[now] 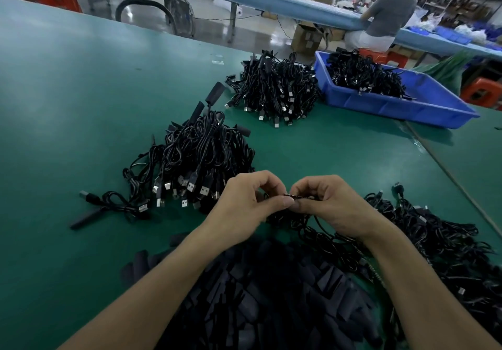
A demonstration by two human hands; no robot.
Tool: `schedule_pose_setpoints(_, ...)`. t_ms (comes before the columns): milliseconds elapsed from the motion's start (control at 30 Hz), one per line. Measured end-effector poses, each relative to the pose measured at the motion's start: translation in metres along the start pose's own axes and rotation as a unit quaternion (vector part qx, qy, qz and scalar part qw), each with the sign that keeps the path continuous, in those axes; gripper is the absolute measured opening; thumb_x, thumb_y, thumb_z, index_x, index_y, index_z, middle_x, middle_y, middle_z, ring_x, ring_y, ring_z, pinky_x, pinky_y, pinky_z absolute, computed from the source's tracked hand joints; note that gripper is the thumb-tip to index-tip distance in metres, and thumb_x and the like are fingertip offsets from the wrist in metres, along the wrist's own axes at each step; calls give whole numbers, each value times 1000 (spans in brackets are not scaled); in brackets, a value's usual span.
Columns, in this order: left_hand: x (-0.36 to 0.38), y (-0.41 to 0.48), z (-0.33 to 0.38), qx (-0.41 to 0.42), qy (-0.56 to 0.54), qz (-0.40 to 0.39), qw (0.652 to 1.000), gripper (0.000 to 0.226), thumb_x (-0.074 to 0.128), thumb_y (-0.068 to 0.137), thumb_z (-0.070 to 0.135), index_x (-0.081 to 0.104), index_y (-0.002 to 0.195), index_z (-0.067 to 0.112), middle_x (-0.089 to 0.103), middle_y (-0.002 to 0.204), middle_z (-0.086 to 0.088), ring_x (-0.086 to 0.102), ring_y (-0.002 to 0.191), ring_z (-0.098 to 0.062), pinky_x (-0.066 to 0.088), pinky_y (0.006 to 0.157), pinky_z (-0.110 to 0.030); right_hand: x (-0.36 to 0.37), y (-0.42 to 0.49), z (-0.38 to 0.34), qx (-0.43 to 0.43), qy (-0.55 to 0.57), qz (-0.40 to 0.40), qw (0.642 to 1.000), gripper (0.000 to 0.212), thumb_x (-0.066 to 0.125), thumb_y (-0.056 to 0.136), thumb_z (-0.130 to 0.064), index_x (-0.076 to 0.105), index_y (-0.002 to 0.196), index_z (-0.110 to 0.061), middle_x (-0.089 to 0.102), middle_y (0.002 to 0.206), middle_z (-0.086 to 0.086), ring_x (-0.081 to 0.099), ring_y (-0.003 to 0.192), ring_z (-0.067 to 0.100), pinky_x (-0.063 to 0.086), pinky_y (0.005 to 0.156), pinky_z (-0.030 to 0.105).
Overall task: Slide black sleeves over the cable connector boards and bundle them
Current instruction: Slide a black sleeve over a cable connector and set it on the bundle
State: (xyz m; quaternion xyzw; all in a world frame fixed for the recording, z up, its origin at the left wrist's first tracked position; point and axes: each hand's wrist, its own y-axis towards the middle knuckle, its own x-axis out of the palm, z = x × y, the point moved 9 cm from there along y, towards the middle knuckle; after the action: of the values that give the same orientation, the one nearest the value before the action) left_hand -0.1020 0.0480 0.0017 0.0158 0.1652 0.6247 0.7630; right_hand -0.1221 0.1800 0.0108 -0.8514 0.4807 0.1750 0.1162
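Head view shows a green table (81,91) carrying a heap of loose black sleeves (258,295) at the near edge, a cable pile (195,154) left of centre and a blue bin (407,105) of cables at far right. Above the sleeve heap, the left hand (244,208) and right hand (331,205) both pinch one narrow connector board (292,195) between thumb and fingertips, held roughly level between them.

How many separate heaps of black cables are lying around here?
4. A mid-table heap, a farther heap beside the blue bin, a binned heap inside it, and a right-side heap. The near pile looks like sleeves, not cables; more may lie out of view.
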Motion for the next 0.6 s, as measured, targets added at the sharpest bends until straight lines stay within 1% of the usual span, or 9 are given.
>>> schedule_pose_setpoints(100,1,1,-5,-31,-56,-6,998,21,78,87,19,66,73,27,54,47,17,40,37,1,34,39,-14,1,1,2,10,20,-18,1000,18,76,75,-24,72,86,-10,72,78,-4,63,73,7,50,71,17)
schedule_pose_setpoints(200,2,1,-13,-68,-89,-13,994,22,79,86,20,70,69,30,52,48,12,41,39,-3,35,38,-17,4,2,3,19,42,-39,998,19,75,74,-20,72,87,-6,71,79,-3,63,74,7,51,72,17)
schedule_pose_setpoints(300,5,2,-18,-89,-127,-30,987,21,79,86,20,73,68,29,53,51,11,41,42,-3,34,40,-16,6,3,4,27,54,-58,996,16,74,76,-15,71,88,-6,72,80,-4,64,75,6,50,74,16)
schedule_pose_setpoints(400,7,1,-20,-105,-160,-43,981,9,79,76,33,75,70,28,54,56,9,41,49,-5,33,44,-15,7,4,5,35,65,-78,994,12,73,78,-14,72,89,-8,72,81,-5,65,76,5,50,74,15)
schedule_pose_setpoints(467,9,-1,-21,-113,-175,-45,977,10,76,73,37,75,69,28,58,61,10,47,54,-3,38,48,-15,6,3,5,35,72,-89,993,8,74,79,-13,73,87,-12,72,81,-5,65,76,6,50,74,16)
schedule_pose_setpoints(533,11,-1,-19,-108,-204,-48,972,12,73,76,36,74,72,25,63,67,9,52,59,-2,43,54,-15,0,2,4,25,82,-72,994,5,74,79,-14,75,84,-17,72,81,-3,65,76,7,51,74,17)
schedule_pose_setpoints(567,9,-1,-15,-98,-213,-40,971,13,71,78,36,72,75,23,64,70,9,54,62,-2,45,58,-16,-8,2,3,20,91,-40,995,5,74,78,-15,76,82,-18,73,81,-2,66,75,8,52,74,17)
schedule_pose_setpoints(600,4,0,-9,-80,-220,-22,972,17,68,80,36,69,80,19,65,72,9,56,66,-2,47,62,-16,-18,1,3,13,102,11,995,6,74,77,-15,76,82,-18,74,81,0,68,74,9,54,72,17)
